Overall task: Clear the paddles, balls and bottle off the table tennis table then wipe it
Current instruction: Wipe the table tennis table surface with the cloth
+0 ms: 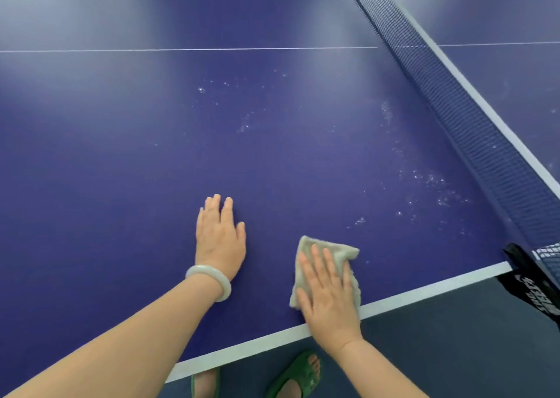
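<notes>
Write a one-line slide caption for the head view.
Right hand presses a cloth on the table, left hand flat beside it; pale smudges lie near the net.

Wears a pale bangle (222,285) and green sandals (291,376); stands on grey floor (439,352) beside dark net (454,109) with black clamp (527,282).

Net clamp (525,265) txt illegible

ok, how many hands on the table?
2. Left hand lies flat on the blue table; right hand presses the cloth by the near white edge. Neither is hidden.
</notes>
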The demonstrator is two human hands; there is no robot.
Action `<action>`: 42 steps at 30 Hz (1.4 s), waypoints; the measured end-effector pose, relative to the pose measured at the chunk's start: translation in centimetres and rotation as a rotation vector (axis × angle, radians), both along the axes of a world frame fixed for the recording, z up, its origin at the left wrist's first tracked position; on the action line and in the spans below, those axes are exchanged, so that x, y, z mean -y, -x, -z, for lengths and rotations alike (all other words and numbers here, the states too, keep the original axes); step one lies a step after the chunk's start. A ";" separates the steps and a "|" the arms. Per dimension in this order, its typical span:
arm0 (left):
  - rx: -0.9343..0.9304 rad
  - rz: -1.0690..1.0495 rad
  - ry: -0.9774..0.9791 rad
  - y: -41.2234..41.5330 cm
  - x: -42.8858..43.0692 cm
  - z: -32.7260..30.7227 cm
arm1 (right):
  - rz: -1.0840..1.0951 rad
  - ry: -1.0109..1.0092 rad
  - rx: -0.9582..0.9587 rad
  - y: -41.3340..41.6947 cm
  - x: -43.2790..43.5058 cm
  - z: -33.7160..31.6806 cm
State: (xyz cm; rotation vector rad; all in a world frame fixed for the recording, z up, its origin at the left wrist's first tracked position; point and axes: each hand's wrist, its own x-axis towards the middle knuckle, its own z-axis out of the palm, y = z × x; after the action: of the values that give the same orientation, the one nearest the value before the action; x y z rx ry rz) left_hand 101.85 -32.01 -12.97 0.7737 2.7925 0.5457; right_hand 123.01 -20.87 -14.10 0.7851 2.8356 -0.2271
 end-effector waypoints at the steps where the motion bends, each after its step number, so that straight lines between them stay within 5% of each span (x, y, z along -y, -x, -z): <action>1: 0.018 0.007 0.031 -1.4 -1.8 0.3 | -0.111 0.021 -0.017 -1.2 -0.4 0.1; 5: -0.068 -0.083 0.261 -4.5 -5.8 2.2 | -0.219 0.022 -0.044 -6.4 -6.6 0.7; 11: -0.129 -0.124 0.347 -4.8 -6.4 3.0 | 0.397 -0.023 0.002 -7.4 -14.2 0.2; 16: -0.120 -0.139 0.339 -4.9 -6.5 2.8 | -0.121 0.014 -0.092 -4.8 -7.5 0.3; 20: -0.118 -0.143 0.313 -5.0 -6.5 2.6 | -0.423 -0.001 -0.061 -5.2 -11.7 0.4; 26: -0.136 -0.149 0.335 -5.0 -6.7 2.6 | 0.388 -0.071 0.004 -7.5 -17.5 0.2; 28: -0.139 -0.153 0.334 -5.0 -6.7 2.6 | 0.305 -0.066 -0.033 -6.3 -14.0 0.2; 32: -0.142 -0.158 0.332 -4.9 -6.7 2.8 | -0.190 -0.001 -0.117 -1.9 -8.7 0.7; 36: -0.145 -0.158 0.331 -4.8 -6.6 3.0 | -0.393 0.028 -0.067 1.6 -13.7 1.0; 42: -0.146 -0.163 0.318 -4.8 -6.7 2.9 | 0.414 -0.001 0.056 1.7 -22.7 0.7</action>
State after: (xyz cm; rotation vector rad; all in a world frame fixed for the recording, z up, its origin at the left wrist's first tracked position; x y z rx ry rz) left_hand 106.67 -25.30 -15.85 0.5419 2.9874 0.0631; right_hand 121.31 1.88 -14.81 1.3506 2.5912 -0.2558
